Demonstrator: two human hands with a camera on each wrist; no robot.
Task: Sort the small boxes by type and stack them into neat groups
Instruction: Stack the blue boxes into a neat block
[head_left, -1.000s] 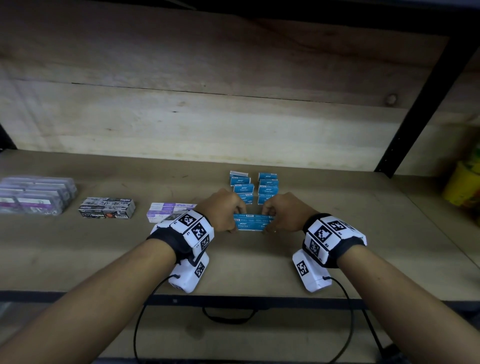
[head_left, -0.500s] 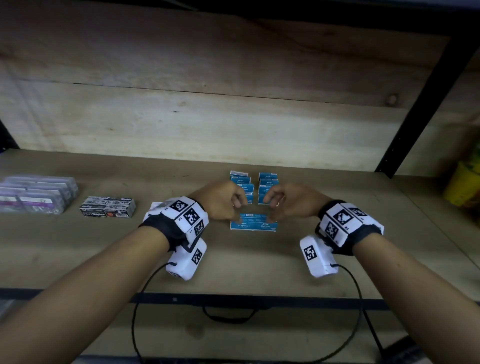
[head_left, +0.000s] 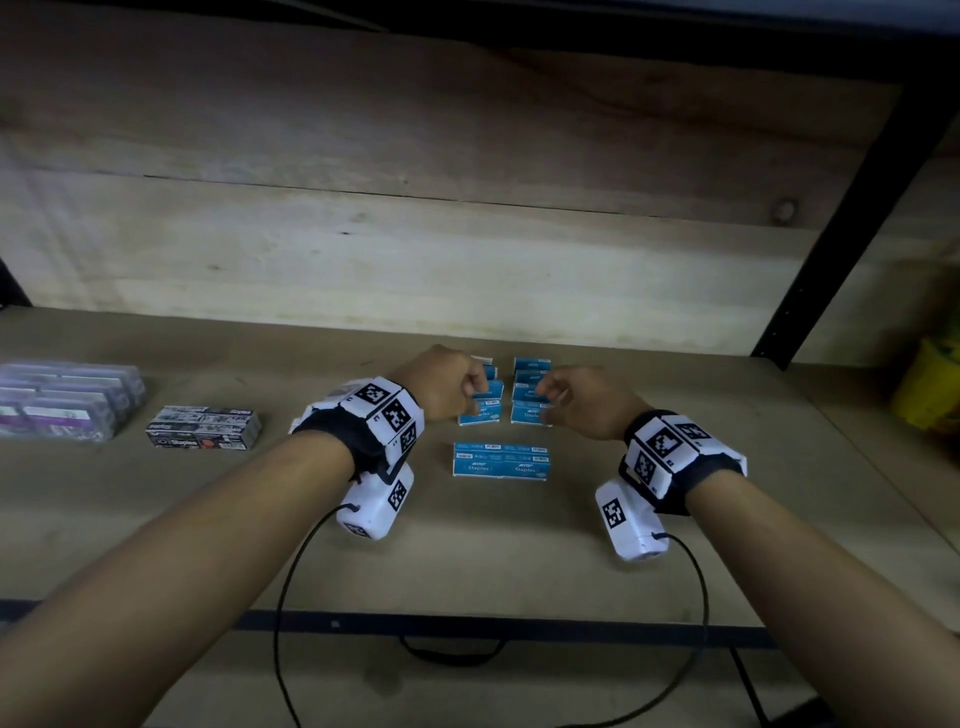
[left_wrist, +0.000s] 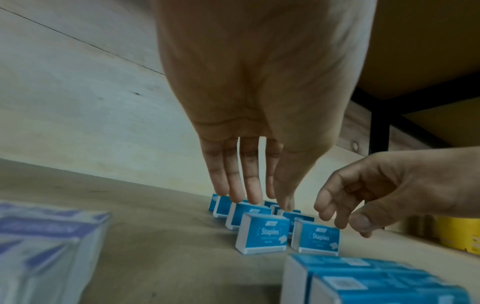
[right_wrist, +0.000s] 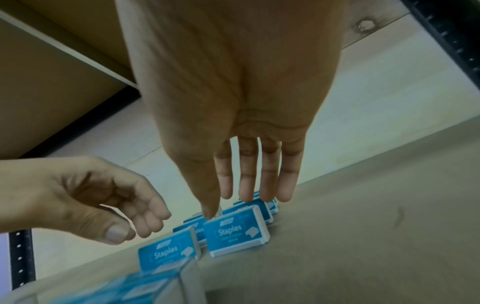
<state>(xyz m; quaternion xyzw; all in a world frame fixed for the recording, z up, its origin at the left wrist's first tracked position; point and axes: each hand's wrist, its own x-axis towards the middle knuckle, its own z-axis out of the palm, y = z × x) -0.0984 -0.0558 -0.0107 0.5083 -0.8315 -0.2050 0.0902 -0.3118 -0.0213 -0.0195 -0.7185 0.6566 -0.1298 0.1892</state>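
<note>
The left hand (head_left: 447, 382) hovers over the left column of small blue staple boxes (head_left: 480, 410), fingers loosely extended downward and holding nothing; in the left wrist view its fingertips (left_wrist: 253, 197) hang just above the box tops without clearly touching them. The right hand (head_left: 582, 402) mirrors it over the right column (head_left: 531, 413), fingers relaxed and empty, thumb tip close to the nearest upright box (right_wrist: 235, 234).

The two columns run from near to far, side by side with a narrow gap, each box standing on edge. Each hand is nearer its own column, so the likely next move is a two-handed squeeze or pick along that near-far axis. Just nearer than the columns lies a flat stack of blue boxes (head_left: 500, 460), its long axis left to right, between the two wrists and apart from both hands.

Further left on the bench (head_left: 519, 561) sit a dark staple box group (head_left: 202, 428) and, at the far left, a purple box group (head_left: 62, 400).
</note>
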